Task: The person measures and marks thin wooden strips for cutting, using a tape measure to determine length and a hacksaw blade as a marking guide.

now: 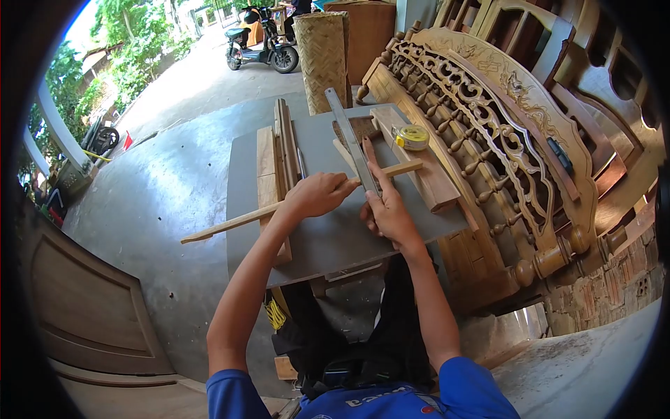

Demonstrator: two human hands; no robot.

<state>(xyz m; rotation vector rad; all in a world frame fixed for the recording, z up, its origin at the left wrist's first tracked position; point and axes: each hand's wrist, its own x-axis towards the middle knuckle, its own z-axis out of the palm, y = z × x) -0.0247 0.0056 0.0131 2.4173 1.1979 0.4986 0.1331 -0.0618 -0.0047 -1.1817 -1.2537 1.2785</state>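
A long thin wooden strip [230, 223] lies across the grey board table [328, 237], reaching past its left edge. My left hand [317, 195] is closed on the strip near its middle. A long metal ruler [349, 136] lies across the strip, running away from me. My right hand [387, 206] presses the ruler's near end down, with the index finger stretched along it.
Several wood pieces [276, 157] lie on the table's left part. A thick plank [419, 167] and a yellow tape measure [412, 137] sit at the right. Carved wooden furniture [502, 140] crowds the right side. A woven roll [322, 56] and a scooter [262, 45] stand beyond.
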